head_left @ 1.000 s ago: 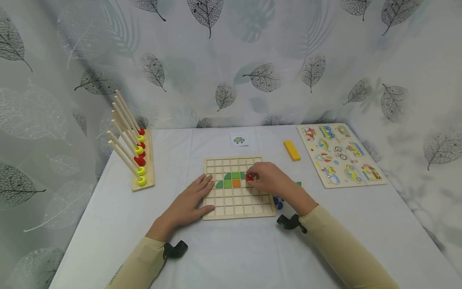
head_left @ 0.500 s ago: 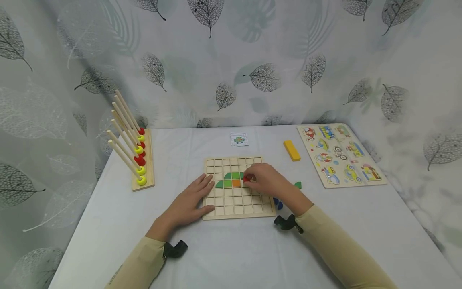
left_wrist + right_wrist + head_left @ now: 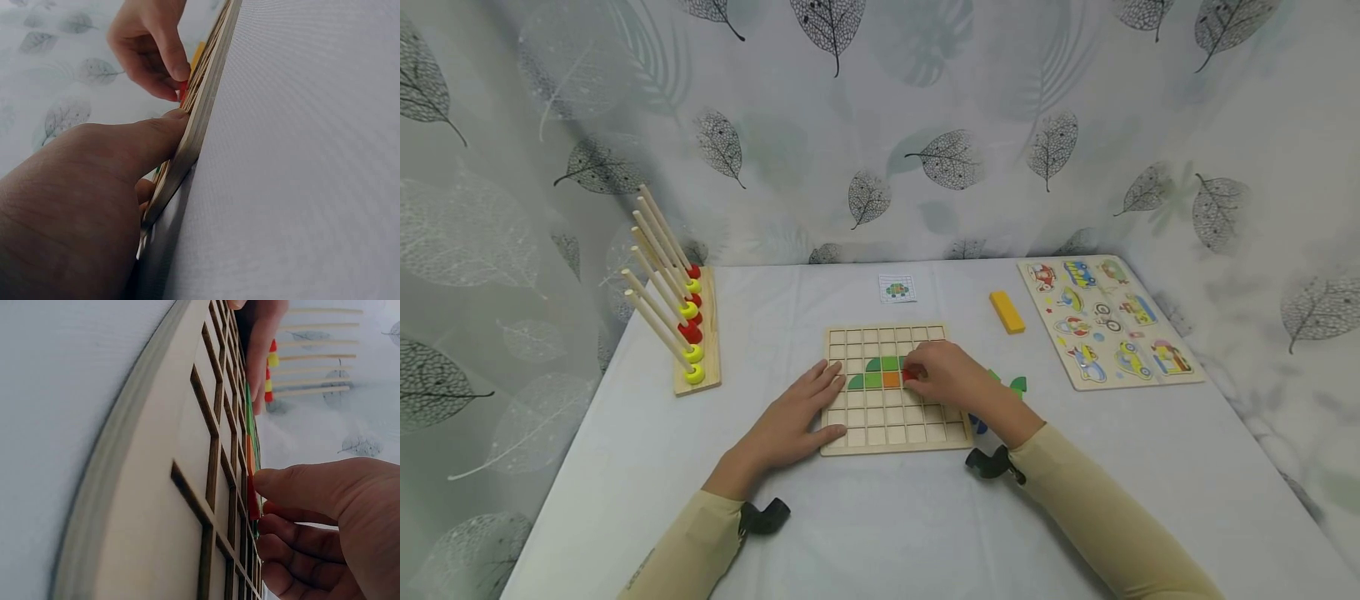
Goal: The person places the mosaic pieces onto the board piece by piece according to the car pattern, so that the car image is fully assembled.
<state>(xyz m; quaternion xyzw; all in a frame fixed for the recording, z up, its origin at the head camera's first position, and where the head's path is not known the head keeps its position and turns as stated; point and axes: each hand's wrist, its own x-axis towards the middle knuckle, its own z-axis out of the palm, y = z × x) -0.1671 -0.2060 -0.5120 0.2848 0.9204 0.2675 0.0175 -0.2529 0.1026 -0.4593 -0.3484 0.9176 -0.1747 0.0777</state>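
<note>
My right hand [image 3: 953, 377] pinches a small red tile [image 3: 907, 375] over the wooden grid board [image 3: 895, 449]. In the right wrist view the thumb and fingertips hold that red tile [image 3: 252, 499] low at the grid, beside an orange tile [image 3: 250, 452]. Several green tiles [image 3: 872, 381] lie in cells left of and above the orange one. Across the board's left edge rests my left hand [image 3: 795, 421], fingers fairly straight and spread. Its thumb lies on the board's rim in the left wrist view. The right hand covers part of the grid's right side.
Loose green pieces [image 3: 1018, 385] and blue pieces [image 3: 979, 423] lie right of the board. Beyond it are a printed pattern card [image 3: 897, 289] and a yellow block [image 3: 1007, 312]. A picture puzzle [image 3: 1112, 325] lies at right; a peg stand with beads [image 3: 709, 367] stands at left.
My right hand has shifted slightly left with the red tile, toward the orange tile, uncovering more of the loose green pieces at right. The left hand has stayed in place.
</note>
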